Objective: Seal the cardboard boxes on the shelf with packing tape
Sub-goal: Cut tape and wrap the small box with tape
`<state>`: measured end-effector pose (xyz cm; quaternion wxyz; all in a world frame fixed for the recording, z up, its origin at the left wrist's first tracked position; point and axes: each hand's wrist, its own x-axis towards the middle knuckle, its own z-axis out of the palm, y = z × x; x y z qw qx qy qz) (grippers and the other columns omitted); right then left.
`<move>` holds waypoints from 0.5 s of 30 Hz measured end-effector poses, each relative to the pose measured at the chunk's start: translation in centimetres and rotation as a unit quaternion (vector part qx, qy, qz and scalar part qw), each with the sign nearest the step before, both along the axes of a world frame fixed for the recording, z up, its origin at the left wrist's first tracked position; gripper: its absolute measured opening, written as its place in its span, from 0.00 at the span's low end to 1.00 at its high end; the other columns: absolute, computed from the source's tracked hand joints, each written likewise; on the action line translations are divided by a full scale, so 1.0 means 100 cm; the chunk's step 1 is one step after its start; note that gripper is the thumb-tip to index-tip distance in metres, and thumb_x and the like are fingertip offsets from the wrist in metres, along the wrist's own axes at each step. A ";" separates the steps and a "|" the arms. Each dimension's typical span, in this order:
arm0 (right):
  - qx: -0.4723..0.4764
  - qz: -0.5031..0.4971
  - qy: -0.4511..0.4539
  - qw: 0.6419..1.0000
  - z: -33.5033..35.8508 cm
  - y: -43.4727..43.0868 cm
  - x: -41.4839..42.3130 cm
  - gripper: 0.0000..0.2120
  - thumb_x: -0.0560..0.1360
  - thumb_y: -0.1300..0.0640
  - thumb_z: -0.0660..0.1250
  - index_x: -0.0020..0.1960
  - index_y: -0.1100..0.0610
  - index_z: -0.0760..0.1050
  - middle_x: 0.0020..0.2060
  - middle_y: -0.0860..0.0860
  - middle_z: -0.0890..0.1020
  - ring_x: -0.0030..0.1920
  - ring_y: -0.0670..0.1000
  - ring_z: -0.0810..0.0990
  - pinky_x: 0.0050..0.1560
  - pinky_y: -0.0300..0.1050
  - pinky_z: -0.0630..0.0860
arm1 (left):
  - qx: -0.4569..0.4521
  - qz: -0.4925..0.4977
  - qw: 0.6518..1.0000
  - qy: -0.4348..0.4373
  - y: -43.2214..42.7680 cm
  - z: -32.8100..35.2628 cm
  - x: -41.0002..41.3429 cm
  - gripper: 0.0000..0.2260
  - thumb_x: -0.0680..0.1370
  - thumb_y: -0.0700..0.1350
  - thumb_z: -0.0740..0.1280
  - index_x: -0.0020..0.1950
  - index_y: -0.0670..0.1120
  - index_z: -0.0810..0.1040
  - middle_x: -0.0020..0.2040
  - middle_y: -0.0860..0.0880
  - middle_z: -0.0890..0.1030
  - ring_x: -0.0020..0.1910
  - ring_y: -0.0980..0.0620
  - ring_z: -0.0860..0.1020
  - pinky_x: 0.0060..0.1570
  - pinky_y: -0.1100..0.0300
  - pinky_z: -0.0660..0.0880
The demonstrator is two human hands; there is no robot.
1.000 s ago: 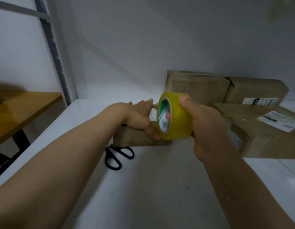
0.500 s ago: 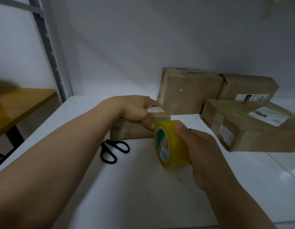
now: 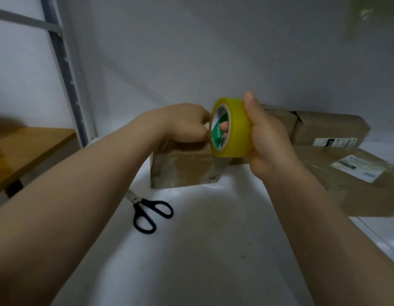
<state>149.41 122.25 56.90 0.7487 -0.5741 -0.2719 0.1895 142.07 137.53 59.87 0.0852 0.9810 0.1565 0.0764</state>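
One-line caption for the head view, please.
Person's right hand grips a yellow tape roll at a small cardboard box the left hand rests on; scissors lie nearby.

Tape roll [image 3: 235,127] yellow (core green and white); boxes [image 3: 185,168] brown; scissors [image 3: 152,214] black-handled; shelf [image 3: 202,250] white.

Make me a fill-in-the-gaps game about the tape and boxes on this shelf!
The right hand grips a tape roll coloured ____.
The left hand rests on ____ of the small box.
The scissors lying on the shelf have ____ handles.
Missing words: yellow, top, black.
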 end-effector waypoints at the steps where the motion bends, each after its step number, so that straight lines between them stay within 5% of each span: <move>1: -0.003 0.004 0.007 1.000 0.003 0.003 0.002 0.24 0.80 0.39 0.63 0.56 0.59 0.81 0.37 0.56 0.87 0.37 0.53 0.86 0.49 0.55 0.84 | -0.026 -0.015 0.999 0.016 -0.003 -0.003 -0.002 0.22 0.79 0.52 0.69 0.70 0.46 0.72 0.62 0.45 0.80 0.58 0.45 0.78 0.56 0.53 0.75; 3: -0.008 0.017 0.023 1.000 0.008 0.010 0.003 0.28 0.80 0.36 0.62 0.58 0.61 0.81 0.37 0.56 0.86 0.35 0.52 0.84 0.49 0.53 0.84 | -0.054 -0.019 0.994 0.092 -0.005 -0.015 -0.006 0.38 0.73 0.57 0.75 0.76 0.50 0.61 0.64 0.48 0.76 0.59 0.46 0.77 0.60 0.50 0.76; 5: -0.012 0.039 0.031 0.999 0.012 0.016 0.003 0.28 0.80 0.37 0.62 0.58 0.61 0.81 0.37 0.56 0.86 0.35 0.52 0.84 0.49 0.51 0.83 | 0.034 0.027 0.989 0.140 0.002 -0.028 -0.007 0.49 0.66 0.67 0.76 0.78 0.52 0.54 0.68 0.49 0.71 0.65 0.44 0.72 0.66 0.47 0.70; 10: -0.008 0.062 0.017 0.998 0.018 0.016 0.001 0.11 0.81 0.53 0.65 0.48 0.60 0.80 0.34 0.54 0.85 0.35 0.51 0.84 0.45 0.47 0.82 | 0.000 0.043 0.989 0.138 0.015 -0.031 0.000 0.47 0.70 0.64 0.76 0.80 0.55 0.53 0.70 0.47 0.68 0.69 0.43 0.69 0.68 0.44 0.68; 15: -0.026 0.065 0.010 0.997 0.012 -0.004 -0.003 0.13 0.80 0.51 0.67 0.54 0.61 0.81 0.38 0.53 0.87 0.40 0.52 0.87 0.37 0.46 0.83 | -0.046 0.056 0.985 0.158 0.025 -0.029 0.009 0.51 0.71 0.62 0.75 0.83 0.54 0.46 0.76 0.47 0.61 0.74 0.42 0.65 0.73 0.44 0.65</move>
